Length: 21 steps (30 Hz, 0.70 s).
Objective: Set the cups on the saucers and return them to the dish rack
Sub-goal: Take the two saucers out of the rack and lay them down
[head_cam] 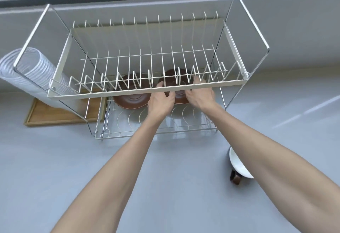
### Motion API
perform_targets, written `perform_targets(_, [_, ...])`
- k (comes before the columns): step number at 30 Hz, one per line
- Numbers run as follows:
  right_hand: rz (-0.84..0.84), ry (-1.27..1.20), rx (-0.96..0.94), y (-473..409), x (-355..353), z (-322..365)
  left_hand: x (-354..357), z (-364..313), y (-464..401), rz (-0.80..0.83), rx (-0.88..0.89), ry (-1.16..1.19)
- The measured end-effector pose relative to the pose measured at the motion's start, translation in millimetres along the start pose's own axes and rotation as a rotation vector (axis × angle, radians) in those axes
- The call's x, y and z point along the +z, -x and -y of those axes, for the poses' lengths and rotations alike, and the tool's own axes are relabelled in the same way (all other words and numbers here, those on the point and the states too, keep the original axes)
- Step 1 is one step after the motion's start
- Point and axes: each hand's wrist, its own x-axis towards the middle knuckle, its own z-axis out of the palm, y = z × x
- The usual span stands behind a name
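A two-tier wire dish rack (128, 92) stands on the grey counter. On its lower tier lie two brown saucers: the left saucer (131, 100) is bare, the right saucer (181, 99) sits between my hands. My left hand (161, 102) and my right hand (199, 95) reach under the upper tier and close around the right saucer from both sides. What stands on that saucer is hidden by the rack's front bar. A cup (238, 168), white inside with a brown handle, stands on the counter near my right forearm.
The upper tier's white prongs (150, 63) hang just over my hands. A ribbed white hose (27, 74) lies at the rack's left end, above a wooden tray (55, 113). Grey counter (55, 168) spreads in front of the rack.
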Motion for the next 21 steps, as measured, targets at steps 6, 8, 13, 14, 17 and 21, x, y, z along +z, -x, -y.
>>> perform_targets(6, [0.0,-0.069,0.036,-13.9,6.9,-2.7,1.0,-4.1,-6.3,-0.004,-0.023,0.101])
perform_targets(8, [-0.026,-0.101,0.018,-13.2,7.1,-3.5,-2.6,-8.2,-6.9,0.006,-0.086,0.211])
perform_targets(13, [-0.081,-0.116,-0.07,1.4,6.1,-10.0,0.3,-2.2,-15.3,0.031,-0.18,0.461])
perform_targets(14, [-0.086,-0.113,-0.076,5.9,4.4,-10.9,1.0,-0.6,-13.3,0.034,-0.188,0.484])
perform_targets(17, [-0.048,-0.1,-0.046,16.3,2.1,-15.9,-0.8,-0.6,-2.9,0.051,-0.231,0.53])
perform_targets(21, [0.022,-0.157,0.015,33.8,-3.0,-18.9,-3.6,6.8,4.3,0.019,-0.265,0.631])
